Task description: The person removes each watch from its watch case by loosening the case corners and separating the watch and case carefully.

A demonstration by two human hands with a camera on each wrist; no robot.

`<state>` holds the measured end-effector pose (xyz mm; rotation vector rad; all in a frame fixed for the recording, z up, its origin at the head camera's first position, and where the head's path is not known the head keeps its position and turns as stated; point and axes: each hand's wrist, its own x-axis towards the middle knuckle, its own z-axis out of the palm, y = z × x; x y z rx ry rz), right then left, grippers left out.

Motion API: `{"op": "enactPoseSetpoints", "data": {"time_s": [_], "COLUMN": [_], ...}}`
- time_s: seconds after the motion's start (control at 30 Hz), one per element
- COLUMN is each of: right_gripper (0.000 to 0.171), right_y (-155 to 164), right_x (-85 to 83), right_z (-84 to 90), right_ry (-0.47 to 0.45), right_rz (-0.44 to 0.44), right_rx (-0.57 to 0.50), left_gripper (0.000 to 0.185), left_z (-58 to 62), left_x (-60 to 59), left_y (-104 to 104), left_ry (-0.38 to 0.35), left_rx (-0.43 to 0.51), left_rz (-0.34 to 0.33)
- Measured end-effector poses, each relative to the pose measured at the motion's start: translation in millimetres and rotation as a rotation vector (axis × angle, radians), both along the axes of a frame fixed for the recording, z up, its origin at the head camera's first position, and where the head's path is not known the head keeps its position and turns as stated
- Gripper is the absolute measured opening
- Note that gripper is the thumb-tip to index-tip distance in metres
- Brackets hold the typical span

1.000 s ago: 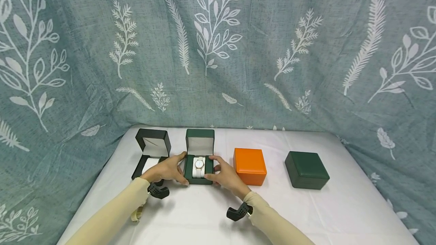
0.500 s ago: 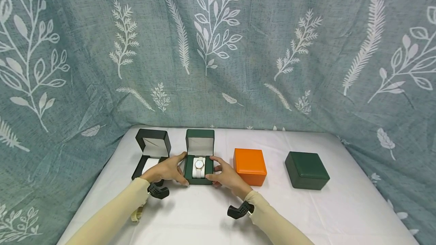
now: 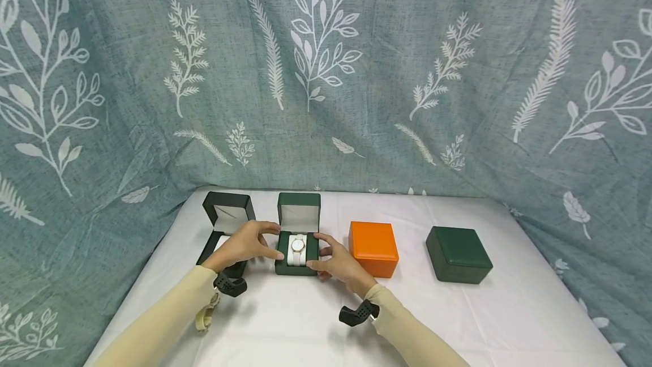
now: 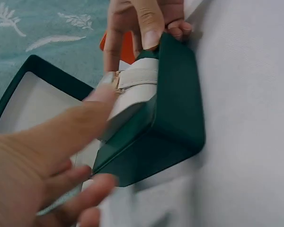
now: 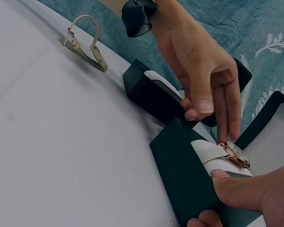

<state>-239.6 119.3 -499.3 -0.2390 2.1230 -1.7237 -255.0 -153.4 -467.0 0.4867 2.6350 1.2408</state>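
Note:
An open green watch box [image 3: 296,271] stands in the middle left of the table, its lid [image 3: 299,199] raised. Inside, a watch [image 3: 297,246] with a white strap and rose-gold case is wrapped round a white cushion [image 4: 139,97]. My right hand [image 3: 340,267] grips the box's right side; in the right wrist view its thumb [image 5: 222,176] lies at the top edge by the cushion, other fingers outside the wall. At the left side hovers my left hand [image 3: 243,244], fingers spread and holding nothing, blurred in the left wrist view. Whether it touches the rim I cannot tell.
Left of the green box stands an open black watch box [image 3: 227,200], partly behind my left hand. A beige watch [image 3: 205,317] lies curled beside my left forearm. To the right are a closed orange box [image 3: 374,245] and a closed dark green box [image 3: 459,255].
My left hand has come off the left side of the green box, lifting and shifting slightly left. More of the beige watch shows. The right hand has stayed nearly still.

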Motion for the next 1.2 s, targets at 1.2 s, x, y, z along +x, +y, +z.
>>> {"op": "enactPoseSetpoints", "data": {"time_s": [1.2], "right_gripper": [0.08], "right_y": [-0.6], "right_x": [0.8], "right_z": [-0.2], "right_ry": [-0.028], "right_rz": [0.003], "right_rx": [-0.037], "left_gripper": [0.072], "left_z": [-5.7], "left_x": [0.9], "left_y": [28.2], "left_ry": [0.296], "left_rx": [-0.272], "left_rz": [-0.128]}}
